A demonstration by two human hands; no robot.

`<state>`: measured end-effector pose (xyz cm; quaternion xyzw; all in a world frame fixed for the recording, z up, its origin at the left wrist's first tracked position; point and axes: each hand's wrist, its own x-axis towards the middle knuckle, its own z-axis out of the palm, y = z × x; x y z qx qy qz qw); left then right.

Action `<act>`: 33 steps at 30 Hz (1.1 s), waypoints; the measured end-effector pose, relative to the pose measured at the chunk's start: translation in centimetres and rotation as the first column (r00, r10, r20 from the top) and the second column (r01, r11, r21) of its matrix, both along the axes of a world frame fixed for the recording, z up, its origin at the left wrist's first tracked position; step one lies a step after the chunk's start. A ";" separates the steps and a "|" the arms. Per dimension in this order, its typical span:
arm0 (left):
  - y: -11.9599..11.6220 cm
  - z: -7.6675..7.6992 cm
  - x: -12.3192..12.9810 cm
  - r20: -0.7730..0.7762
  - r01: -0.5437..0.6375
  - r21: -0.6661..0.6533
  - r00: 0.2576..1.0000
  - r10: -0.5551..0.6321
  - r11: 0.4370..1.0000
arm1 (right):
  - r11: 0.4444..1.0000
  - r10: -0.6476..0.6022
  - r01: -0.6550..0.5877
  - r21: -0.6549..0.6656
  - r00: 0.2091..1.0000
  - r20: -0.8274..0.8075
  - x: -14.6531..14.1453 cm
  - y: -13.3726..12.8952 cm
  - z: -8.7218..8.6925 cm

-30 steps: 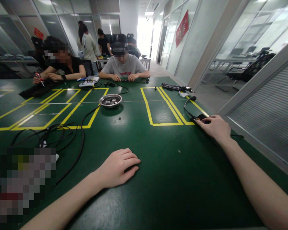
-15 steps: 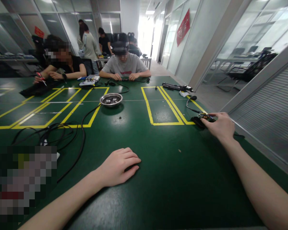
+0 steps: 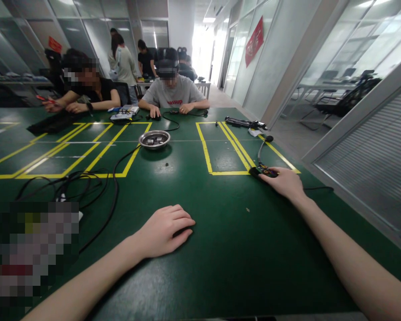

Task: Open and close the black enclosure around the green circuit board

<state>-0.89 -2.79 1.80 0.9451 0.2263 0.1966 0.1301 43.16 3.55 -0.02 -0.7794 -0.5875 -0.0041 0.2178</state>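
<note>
My right hand grips a small black cabled device with what look like exposed coloured parts, low over the right side of the green table. From the device a thin cable curves up to a round black tip, and another black cable runs out to the right of my wrist. The device's exact kind is not clear. My left hand rests palm down on the table, fingers stretched out, with nothing in it.
A metal bowl holding metal parts stands mid-table, left of a yellow-taped frame. Black rods lie at the far right. Coiled cable lies at left. Two people sit across, one holding a red-handled tool.
My right hand has moved left with the device, from beyond the tape's end to its near corner. My left hand stays put. Across the table, the co-workers' hands have shifted left.
</note>
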 end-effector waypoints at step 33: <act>-0.6 -0.1 1.5 -0.088 -0.207 -0.021 0.975 0.205 0.978 | 0.299 0.944 -0.927 0.226 0.252 -0.213 -15.6 -6.3 0.5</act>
